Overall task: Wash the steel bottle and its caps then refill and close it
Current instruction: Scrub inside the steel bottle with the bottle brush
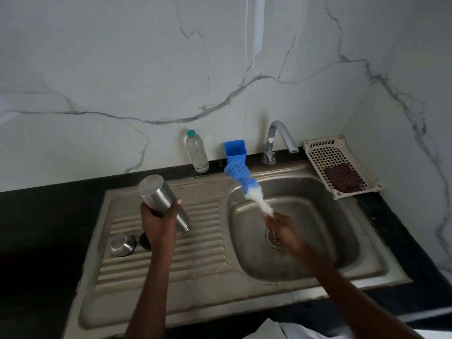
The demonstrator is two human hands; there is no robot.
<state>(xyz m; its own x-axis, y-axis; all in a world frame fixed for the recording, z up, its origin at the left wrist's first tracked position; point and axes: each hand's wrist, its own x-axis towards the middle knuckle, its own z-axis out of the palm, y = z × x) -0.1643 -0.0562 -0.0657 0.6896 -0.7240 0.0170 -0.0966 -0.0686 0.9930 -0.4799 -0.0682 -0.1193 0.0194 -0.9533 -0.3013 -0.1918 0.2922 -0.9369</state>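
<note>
A black counter (36,216) under a white marble wall (122,69) carries a steel sink (220,302). Over its ribbed drainboard the left hand (159,222) grips the steel bottle (162,200), tilted, base up and away, mouth down toward the person. Just below the grip lie a steel cap (121,244) and a black cap (144,241). Over the basin the right hand (281,228) holds a bottle brush (247,187), bristles pointing away toward a blue holder (235,149).

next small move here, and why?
Probably bring the bottle brush to the mouth of the steel bottle and push it in. The left hand grips the bottle tilted, base up, over the drainboard; the right hand holds the brush in the air above the basin, apart from the bottle. The steel cap and black cap are already off.
</note>
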